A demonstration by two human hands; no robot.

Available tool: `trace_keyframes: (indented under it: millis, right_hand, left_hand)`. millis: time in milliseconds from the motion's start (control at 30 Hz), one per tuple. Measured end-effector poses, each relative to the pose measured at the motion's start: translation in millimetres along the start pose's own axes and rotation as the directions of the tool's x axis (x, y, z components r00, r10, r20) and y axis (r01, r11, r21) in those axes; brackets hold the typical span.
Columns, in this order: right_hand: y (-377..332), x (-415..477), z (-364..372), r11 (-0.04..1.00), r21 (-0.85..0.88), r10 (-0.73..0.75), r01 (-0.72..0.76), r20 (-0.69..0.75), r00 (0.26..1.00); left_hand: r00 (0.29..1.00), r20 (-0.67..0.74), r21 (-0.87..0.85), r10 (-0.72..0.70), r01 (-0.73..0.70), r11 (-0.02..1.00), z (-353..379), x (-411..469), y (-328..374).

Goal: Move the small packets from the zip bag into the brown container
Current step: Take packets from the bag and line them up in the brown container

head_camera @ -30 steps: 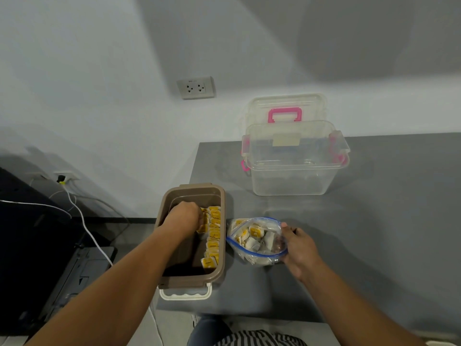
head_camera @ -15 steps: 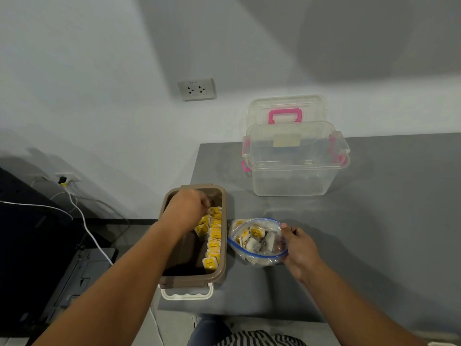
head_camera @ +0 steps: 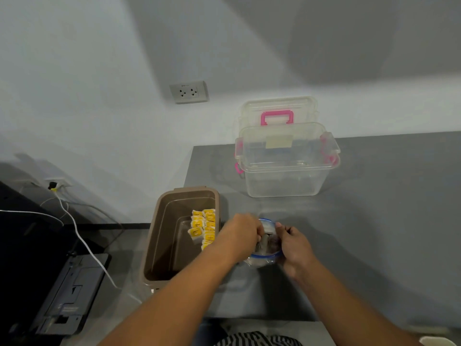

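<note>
Nearest to me, a bit of black-and-white striped cloth (head_camera: 257, 340) shows at the bottom edge, and my two bare forearms reach out over the flat grey surface (head_camera: 374, 221).

My left hand (head_camera: 240, 233) is at the mouth of the clear plastic zip bag with a blue seal strip (head_camera: 265, 257). Its fingers curl down into the opening and are hidden and blurred there, so I cannot tell whether they hold anything. My right hand (head_camera: 295, 247) is on the other side of the zip bag, and its fingers and thumb pinch the right edge of the rim. What is left inside the bag is too blurred to make out.

Just left of the bag, at the surface's left end, stands the brown rectangular plastic container (head_camera: 159, 222), open at the top. Small yellow-and-white packets (head_camera: 203, 226) line the right wall of the brown container in two close rows.

Lower down on the left is a dark grey machine (head_camera: 64, 295) with a white cable (head_camera: 82, 243) trailing across it.

Farther back on the surface sits a clear plastic box with pink latches (head_camera: 287, 171). Its clear lid with a pink handle (head_camera: 277, 113) stands behind it against the wall. Beyond, a grey double wall socket (head_camera: 188, 92) is set into the white wall.
</note>
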State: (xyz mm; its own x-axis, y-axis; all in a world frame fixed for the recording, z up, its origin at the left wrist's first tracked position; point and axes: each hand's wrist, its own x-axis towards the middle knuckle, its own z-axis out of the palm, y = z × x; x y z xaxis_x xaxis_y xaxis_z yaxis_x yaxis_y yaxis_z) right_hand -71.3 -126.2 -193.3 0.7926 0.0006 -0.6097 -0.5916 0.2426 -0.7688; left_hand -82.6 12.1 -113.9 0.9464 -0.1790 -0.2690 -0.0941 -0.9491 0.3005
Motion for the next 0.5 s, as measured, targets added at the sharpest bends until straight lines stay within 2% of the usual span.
trace_keyframes:
  millis: [100,200,333,433,500]
  right_hand:
    - [-1,-1,-4,1.000,0.001,0.002,-0.002,-0.007,1.000]
    - [1,-1,-10,1.000,-0.012,-0.005,0.005,0.003,1.000]
    - [5,-1,-14,1.000,-0.004,0.011,-0.011,0.060,0.998]
    - [6,0,-15,1.000,0.020,0.009,-0.010,0.070,0.997]
    - [6,0,-16,0.999,0.045,0.011,-0.014,0.062,0.998]
  left_hand:
    - [1.000,-0.002,0.130,0.009,-0.009,0.992,16,5,1]
    - [1.000,0.022,0.158,-0.018,0.014,0.987,21,11,1]
    - [0.994,0.031,0.069,-0.106,0.104,0.992,24,15,0]
    - [0.992,-0.011,-0.032,-0.122,0.121,0.992,27,13,0]
    - [0.991,0.009,-0.068,-0.134,0.134,0.989,28,13,2]
